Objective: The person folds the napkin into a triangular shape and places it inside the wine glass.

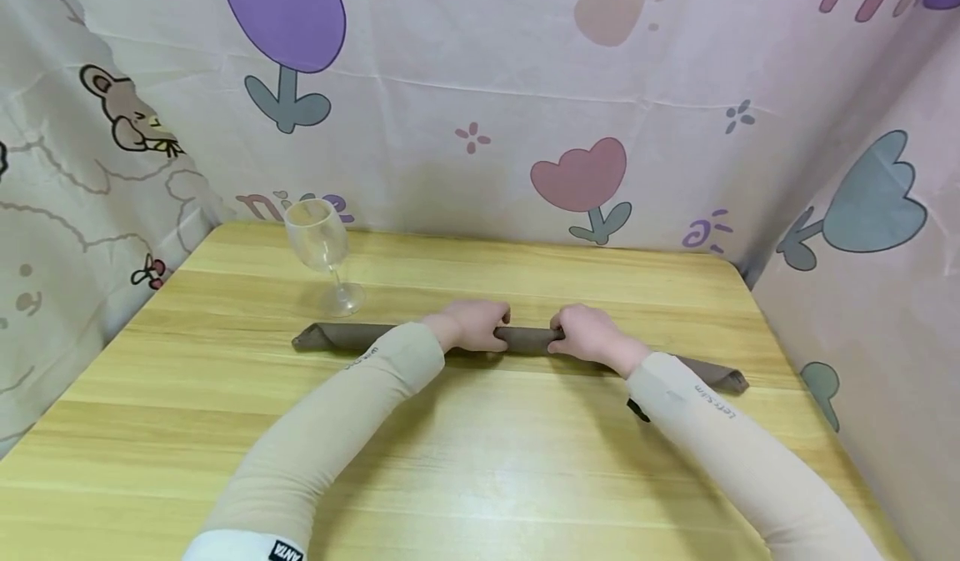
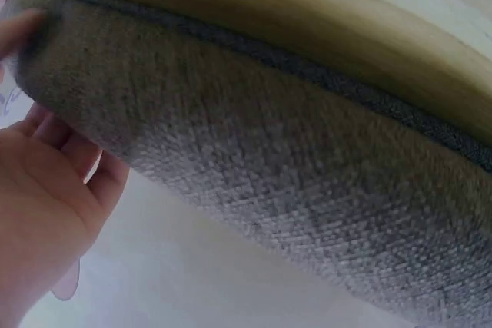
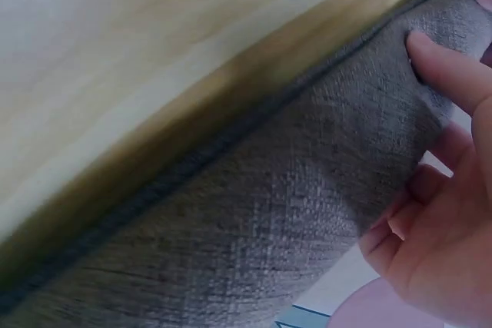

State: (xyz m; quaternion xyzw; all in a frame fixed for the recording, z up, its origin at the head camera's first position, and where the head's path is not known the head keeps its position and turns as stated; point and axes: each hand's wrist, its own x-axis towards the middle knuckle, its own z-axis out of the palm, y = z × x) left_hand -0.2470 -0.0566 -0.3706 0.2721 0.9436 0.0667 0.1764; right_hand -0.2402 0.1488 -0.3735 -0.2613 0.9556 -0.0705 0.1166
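Observation:
A long grey-brown rolled cloth (image 1: 528, 341) lies across the table, its ends tapering to loose pointed corners. Left of its middle, my left hand (image 1: 478, 325) grips the roll, thumb on the near side and fingers over the far side. My right hand (image 1: 588, 333) pinches it the same way a short span to the right. In the left wrist view the woven cloth (image 2: 254, 136) shows a dark hemmed edge along the wood. The right wrist view has the thumb pressed into the cloth (image 3: 307, 167), with the other fingers curled behind it.
A clear wine glass (image 1: 318, 240) stands upright on the wooden table (image 1: 480, 461), behind the roll's left part. A printed curtain (image 1: 450, 86) hangs close along the table's back and sides.

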